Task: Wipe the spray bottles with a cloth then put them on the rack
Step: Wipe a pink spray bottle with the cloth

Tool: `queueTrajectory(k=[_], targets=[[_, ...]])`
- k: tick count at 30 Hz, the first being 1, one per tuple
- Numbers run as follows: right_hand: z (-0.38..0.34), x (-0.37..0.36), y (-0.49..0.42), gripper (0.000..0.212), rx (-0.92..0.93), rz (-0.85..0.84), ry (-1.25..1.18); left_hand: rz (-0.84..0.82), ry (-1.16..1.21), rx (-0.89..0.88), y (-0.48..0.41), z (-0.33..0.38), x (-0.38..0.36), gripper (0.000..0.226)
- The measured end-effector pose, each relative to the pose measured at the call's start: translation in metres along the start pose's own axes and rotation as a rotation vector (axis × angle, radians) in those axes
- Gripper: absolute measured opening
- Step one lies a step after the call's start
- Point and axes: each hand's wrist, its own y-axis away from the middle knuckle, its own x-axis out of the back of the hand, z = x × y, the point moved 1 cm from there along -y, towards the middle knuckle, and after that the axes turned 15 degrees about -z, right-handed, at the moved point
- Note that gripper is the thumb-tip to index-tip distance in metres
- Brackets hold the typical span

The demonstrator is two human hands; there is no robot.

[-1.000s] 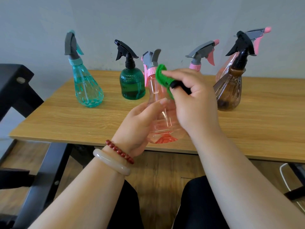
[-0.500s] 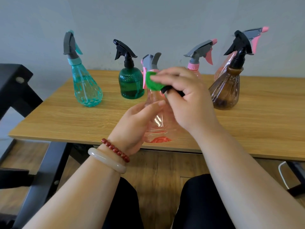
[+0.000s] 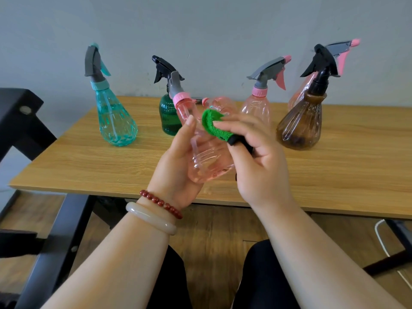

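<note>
My left hand (image 3: 178, 166) grips a clear pink spray bottle (image 3: 205, 157) with a grey head, held tilted to the left above the table's near edge. My right hand (image 3: 260, 161) pinches a green cloth (image 3: 211, 124) with a black end and presses it against the bottle's upper body. On the wooden table (image 3: 89, 161) stand a teal bottle (image 3: 113, 121), a dark green bottle (image 3: 167, 114), a pink bottle (image 3: 256, 108), a brown bottle (image 3: 301, 126) and another pink bottle (image 3: 298, 94) half hidden behind the brown one.
A black metal frame (image 3: 22, 121) stands at the left edge of view, beside the table. The grey wall runs right behind the bottles. A white cable (image 3: 383, 244) lies on the wooden floor at the right.
The held pink bottle has tipped from upright to leaning left and its head has turned. The cloth has moved from the neck down onto the bottle's body.
</note>
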Motion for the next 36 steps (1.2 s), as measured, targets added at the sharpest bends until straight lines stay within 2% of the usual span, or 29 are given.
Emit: queueTrajectory(k=[4, 7, 10, 12, 16, 21, 24, 25, 28, 30, 34, 36], targets=[[0.000, -0.006, -0.005, 0.036, 0.031, 0.101, 0.072, 0.034, 0.001, -0.014, -0.002, -0.007, -0.007, 0.040], [0.002, -0.006, -0.010, 0.034, 0.067, 0.135, 0.144, 0.095, -0.057, -0.001, -0.002, -0.006, -0.007, 0.049], [0.001, -0.009, -0.013, 0.035, 0.080, 0.148, 0.212, 0.113, -0.062, -0.005, -0.002, -0.004, -0.009, 0.047], [-0.002, -0.011, -0.013, 0.035, 0.060, 0.111, 0.173, 0.098, -0.054, -0.011, -0.001, -0.002, -0.011, 0.046], [-0.010, -0.003, -0.008, 0.035, -0.049, -0.021, -0.099, 0.135, -0.165, -0.016, 0.002, 0.002, -0.004, 0.053], [-0.003, 0.009, -0.020, 0.025, -0.100, -0.134, 0.102, 0.130, -0.207, -0.029, 0.005, 0.001, -0.002, 0.049], [0.003, 0.009, -0.024, 0.011, -0.265, -0.107, -0.091, 0.100, -0.188, -0.047, 0.006, 0.000, -0.005, 0.053], [0.003, 0.008, -0.023, 0.009, -0.271, -0.087, -0.111, 0.100, -0.178, -0.050, 0.006, 0.000, -0.005, 0.055], [-0.009, 0.005, -0.018, 0.011, -0.077, -0.091, -0.014, 0.109, -0.188, -0.043, 0.007, 0.004, -0.005, 0.047], [-0.010, 0.006, -0.015, 0.012, 0.000, -0.107, -0.053, 0.101, -0.228, -0.038, 0.009, 0.005, -0.005, 0.044], [0.000, 0.005, -0.016, 0.017, -0.226, -0.003, -0.227, 0.117, -0.234, -0.028, 0.009, 0.003, -0.010, 0.048], [-0.003, 0.000, -0.014, 0.018, -0.184, -0.010, -0.146, 0.142, -0.207, -0.049, 0.007, 0.003, -0.010, 0.046]])
